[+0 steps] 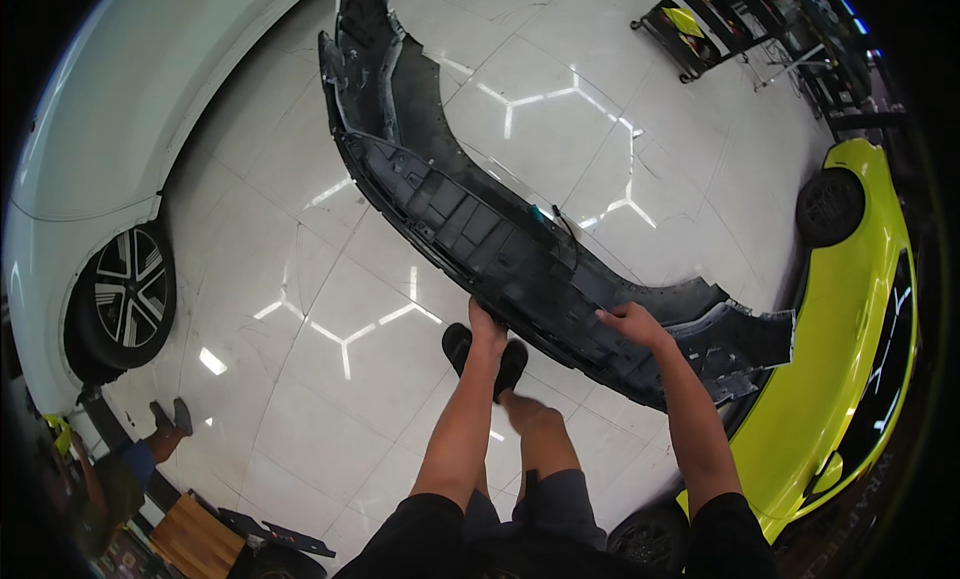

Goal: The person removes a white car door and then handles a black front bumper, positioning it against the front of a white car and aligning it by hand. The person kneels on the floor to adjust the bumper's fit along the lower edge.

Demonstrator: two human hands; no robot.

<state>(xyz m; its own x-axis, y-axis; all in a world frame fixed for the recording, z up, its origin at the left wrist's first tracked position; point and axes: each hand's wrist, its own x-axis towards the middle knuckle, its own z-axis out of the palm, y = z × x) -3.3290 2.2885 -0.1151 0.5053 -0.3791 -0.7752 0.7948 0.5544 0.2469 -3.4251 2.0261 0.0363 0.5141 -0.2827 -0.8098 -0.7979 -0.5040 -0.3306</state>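
A long black car bumper (470,224) hangs in front of me above the floor, its ribbed inner side facing up. It slants from the far middle down to the near right. My left hand (487,326) is closed on its near edge around the middle, with the fingers hidden beneath. Further right, my right hand (636,325) grips the bumper, its thumb on the inner side and most fingers out of sight. A thin black cable (568,237) with a small blue piece beside it sticks up from the far edge.
A white car (120,109) stands at the left, a yellow-green car (830,329) at the right, close to the bumper's right end. A black tool cart (700,29) is at the far right. Another person (125,479) is at the lower left near a wooden-topped surface (197,539).
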